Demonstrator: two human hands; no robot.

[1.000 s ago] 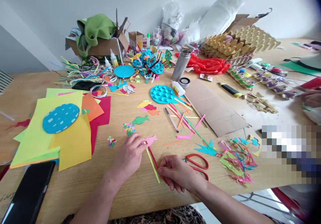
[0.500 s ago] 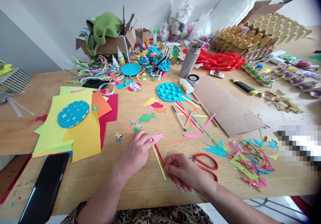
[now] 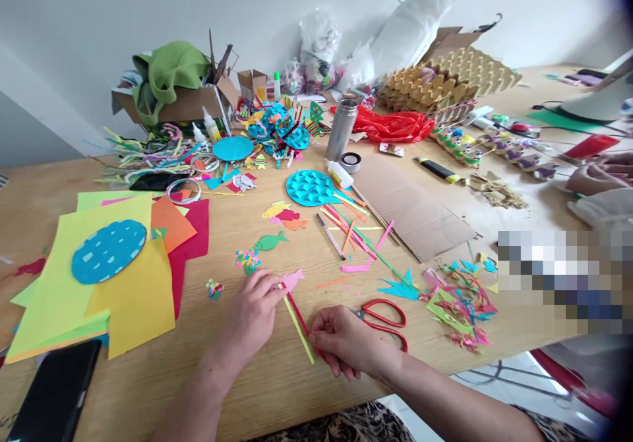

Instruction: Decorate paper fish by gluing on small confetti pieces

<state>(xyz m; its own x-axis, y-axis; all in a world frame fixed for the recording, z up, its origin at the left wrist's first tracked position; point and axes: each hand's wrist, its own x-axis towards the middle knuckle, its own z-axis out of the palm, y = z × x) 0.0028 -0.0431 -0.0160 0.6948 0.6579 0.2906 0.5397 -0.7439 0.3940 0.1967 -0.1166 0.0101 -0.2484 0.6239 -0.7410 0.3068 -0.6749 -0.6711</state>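
Viewpoint swung right; curled right hand (image 3: 341, 342) pinches red strip (image 3: 297, 313).

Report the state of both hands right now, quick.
Left hand: fingertips at the pink fish-shaped paper cutout; whether pinching or only pressing cannot be told.
Right hand: closed, holding the thin red paper strip.

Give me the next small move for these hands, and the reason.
Probably the right hand should nudge the red strip slightly to set its angle against the pink fish, with the left hand as anchor: the right hand pinches the strip low down, the left hand's fingers rest at the fish by its upper end, and the yellow strip alongside has its lower end free.
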